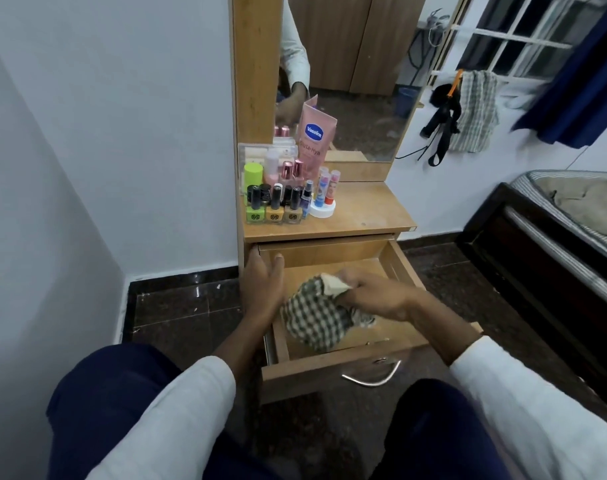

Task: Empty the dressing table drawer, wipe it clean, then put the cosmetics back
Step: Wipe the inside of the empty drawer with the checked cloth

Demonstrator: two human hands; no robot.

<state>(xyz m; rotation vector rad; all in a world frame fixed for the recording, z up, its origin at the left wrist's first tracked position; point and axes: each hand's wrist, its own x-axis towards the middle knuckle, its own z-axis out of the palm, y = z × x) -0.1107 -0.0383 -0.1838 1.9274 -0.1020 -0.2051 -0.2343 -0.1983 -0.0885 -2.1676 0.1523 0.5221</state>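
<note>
The wooden drawer [333, 372] of the dressing table is pulled out, and its inside holds only a checked cloth [315, 317]. My right hand [378, 297] grips the bunched cloth over the drawer floor. My left hand [264, 285] rests with straight fingers against the drawer's left side wall. The cosmetics stand on the table top [364, 209]: a pink Vaseline tube [314, 140], nail polish bottles [274, 207], a green bottle [253, 174], pink-capped bottles [291, 171] and lip balm sticks [326, 188].
A mirror [357, 81] rises behind the table top. A white wall stands to the left, a dark bed frame [537, 271] to the right. Clothes hang on the right wall [468, 112]. The floor is dark tile. My knees sit just before the drawer front.
</note>
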